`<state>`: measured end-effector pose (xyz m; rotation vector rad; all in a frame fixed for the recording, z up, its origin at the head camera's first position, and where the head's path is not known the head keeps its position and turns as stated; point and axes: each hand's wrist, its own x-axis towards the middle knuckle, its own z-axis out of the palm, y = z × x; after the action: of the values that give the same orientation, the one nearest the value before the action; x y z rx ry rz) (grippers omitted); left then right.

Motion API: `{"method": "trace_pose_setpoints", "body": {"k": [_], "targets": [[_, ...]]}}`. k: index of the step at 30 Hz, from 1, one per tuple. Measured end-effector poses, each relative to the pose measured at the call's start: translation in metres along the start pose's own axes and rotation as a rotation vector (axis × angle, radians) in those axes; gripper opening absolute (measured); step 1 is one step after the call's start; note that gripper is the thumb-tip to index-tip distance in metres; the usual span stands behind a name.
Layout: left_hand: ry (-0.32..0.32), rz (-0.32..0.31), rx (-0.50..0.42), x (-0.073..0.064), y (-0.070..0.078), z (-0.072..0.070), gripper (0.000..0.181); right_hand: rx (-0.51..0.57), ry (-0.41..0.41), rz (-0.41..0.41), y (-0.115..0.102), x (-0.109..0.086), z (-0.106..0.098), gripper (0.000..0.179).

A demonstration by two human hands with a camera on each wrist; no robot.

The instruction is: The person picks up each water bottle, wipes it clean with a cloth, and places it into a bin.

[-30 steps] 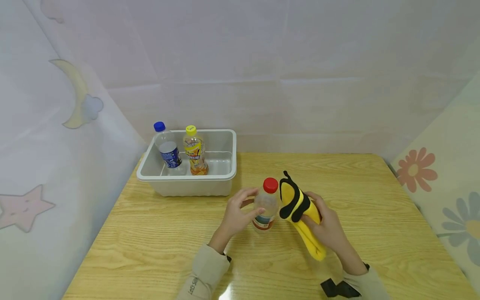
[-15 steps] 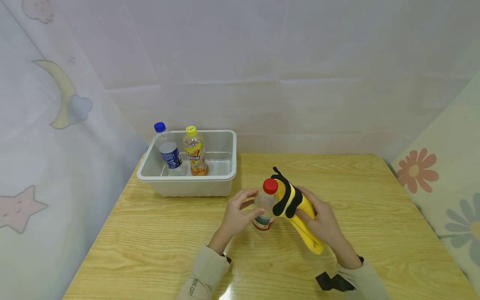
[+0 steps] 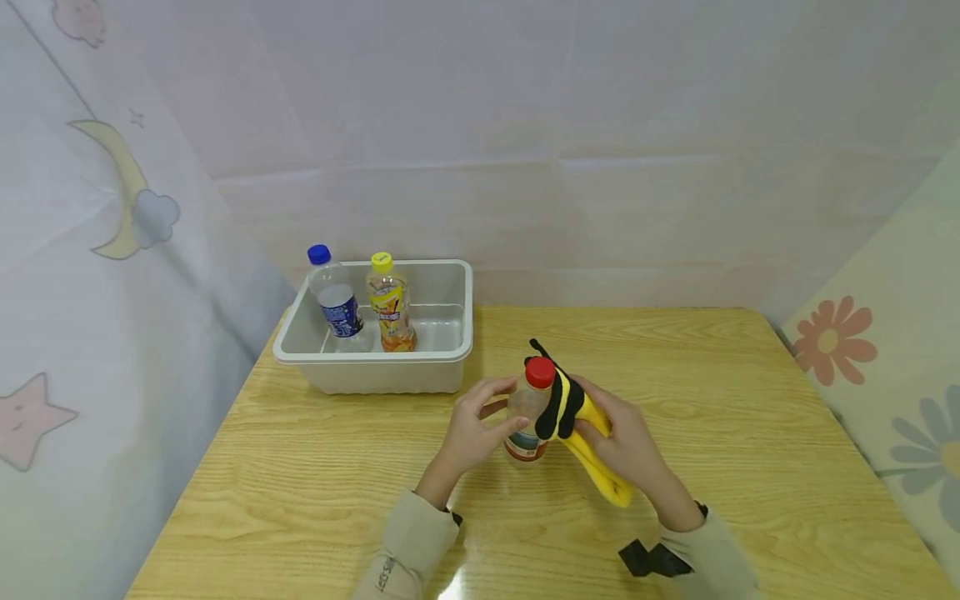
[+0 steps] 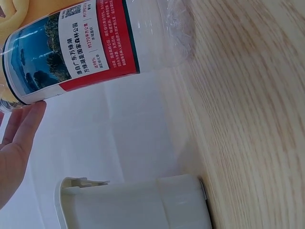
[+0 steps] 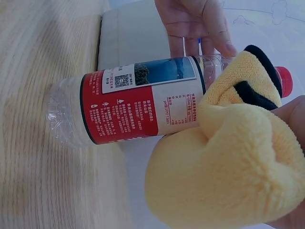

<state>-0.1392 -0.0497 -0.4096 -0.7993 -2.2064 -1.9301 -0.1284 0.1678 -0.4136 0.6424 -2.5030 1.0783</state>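
Note:
A clear plastic bottle (image 3: 527, 410) with a red cap and a red, white and blue label stands upright on the wooden table. My left hand (image 3: 478, 427) holds it from the left, thumb in front and fingers behind. My right hand (image 3: 621, 432) grips a folded yellow towel (image 3: 592, 468) with black edging. The towel's upper end lies against the bottle's right side and hides part of it. In the right wrist view the plush towel (image 5: 214, 167) bulges in front of the bottle's upper part (image 5: 143, 100).
Left of the hands, a light grey plastic bin (image 3: 386, 372) sits toward the table's back. Inside it stand a blue-capped bottle (image 3: 337, 304) and a yellow-capped bottle (image 3: 388, 308). Pale patterned cloth (image 3: 600, 167) hangs behind the table (image 3: 300, 500) and at its sides.
My right hand has moved left with the towel, from beside the bottle to up against its right side. My left hand and the bottle have stayed nearly in place.

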Motion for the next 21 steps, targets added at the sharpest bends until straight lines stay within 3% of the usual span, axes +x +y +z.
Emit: {"method": "trace_pose_setpoints", "body": {"k": [13,21], "targets": [[0.001,-0.004,0.012,0.000,-0.001,0.000,0.045,0.087,0.016,0.055,0.001,-0.002,0.009,0.055],[0.009,-0.010,0.016,-0.001,-0.002,0.001,0.045,0.137,-0.057,0.167,0.012,-0.005,0.018,0.055]]}}
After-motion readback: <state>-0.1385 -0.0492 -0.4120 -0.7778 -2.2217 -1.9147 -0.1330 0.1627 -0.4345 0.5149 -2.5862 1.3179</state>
